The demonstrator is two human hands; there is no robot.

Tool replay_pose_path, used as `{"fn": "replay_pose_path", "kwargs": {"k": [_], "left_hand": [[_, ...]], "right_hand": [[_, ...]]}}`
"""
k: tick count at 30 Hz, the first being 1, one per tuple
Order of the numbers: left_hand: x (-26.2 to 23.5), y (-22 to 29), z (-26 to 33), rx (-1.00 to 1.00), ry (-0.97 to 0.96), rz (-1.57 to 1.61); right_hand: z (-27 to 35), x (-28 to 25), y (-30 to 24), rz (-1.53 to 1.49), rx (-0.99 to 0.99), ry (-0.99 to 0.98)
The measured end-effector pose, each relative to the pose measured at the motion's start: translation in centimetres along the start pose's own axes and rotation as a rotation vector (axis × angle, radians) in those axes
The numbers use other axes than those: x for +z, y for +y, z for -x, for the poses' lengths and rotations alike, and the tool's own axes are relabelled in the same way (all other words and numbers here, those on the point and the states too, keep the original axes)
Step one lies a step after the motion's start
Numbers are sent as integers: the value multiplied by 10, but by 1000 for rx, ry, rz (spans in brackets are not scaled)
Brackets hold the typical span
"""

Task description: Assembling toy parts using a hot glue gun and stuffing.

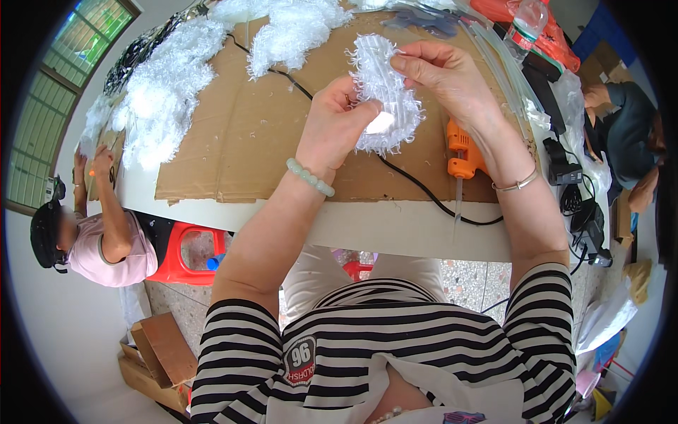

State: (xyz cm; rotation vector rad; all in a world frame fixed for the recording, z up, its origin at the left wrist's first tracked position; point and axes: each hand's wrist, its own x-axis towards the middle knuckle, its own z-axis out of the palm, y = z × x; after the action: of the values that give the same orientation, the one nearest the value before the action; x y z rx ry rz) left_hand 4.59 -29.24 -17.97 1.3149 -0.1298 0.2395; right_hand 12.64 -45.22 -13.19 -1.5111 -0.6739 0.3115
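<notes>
Between my two hands, above the cardboard sheet, is a white fringed fabric piece [385,92], long and narrow with shaggy edges. My left hand [337,116] pinches its left edge, the thumb lying across its lower part near a bright shiny patch. At its upper right edge, the thumb and forefinger of my right hand [445,78] are closed on it. An orange hot glue gun [460,152] lies below my right hand, its clear glue stick pointing toward me and its far side partly hidden by my forearm.
Brown cardboard [240,141] covers the white table [353,230]. White shaggy material [173,78] is heaped at the left and back. A black cable [424,189] crosses the cardboard. Clear strips [501,67], a plastic bottle [526,28] and black adapters [565,169] lie right. Co-workers [113,247] sit either side.
</notes>
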Motion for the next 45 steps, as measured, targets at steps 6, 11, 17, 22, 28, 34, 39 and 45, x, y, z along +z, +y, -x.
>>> {"fn": "replay_pose_path", "kwargs": {"k": [6,11,17,22,28,34,39,45], "left_hand": [[0,-3,0,16,-9,-75],[-3,-5,-1,27,-37,-202],[1,6,3,-42,-64,-34],[-6,4,1,-57,-100,-36],[-4,7,3,-83,-127,-24],[-4,11,4,-101,-124,-9],[-8,9,3,-59,-116,-18],[-4,7,1,-61,-68,-37]], "right_hand": [[2,6,3,180,-83,117],[2,3,0,167,-46,77],[8,1,-11,-24,-106,-26],[2,-14,-13,-160,39,-67],[7,1,-9,194,-110,63],[8,1,-6,562,-489,53],[10,1,-7,796,-644,28],[2,-23,-10,76,-351,1]]}}
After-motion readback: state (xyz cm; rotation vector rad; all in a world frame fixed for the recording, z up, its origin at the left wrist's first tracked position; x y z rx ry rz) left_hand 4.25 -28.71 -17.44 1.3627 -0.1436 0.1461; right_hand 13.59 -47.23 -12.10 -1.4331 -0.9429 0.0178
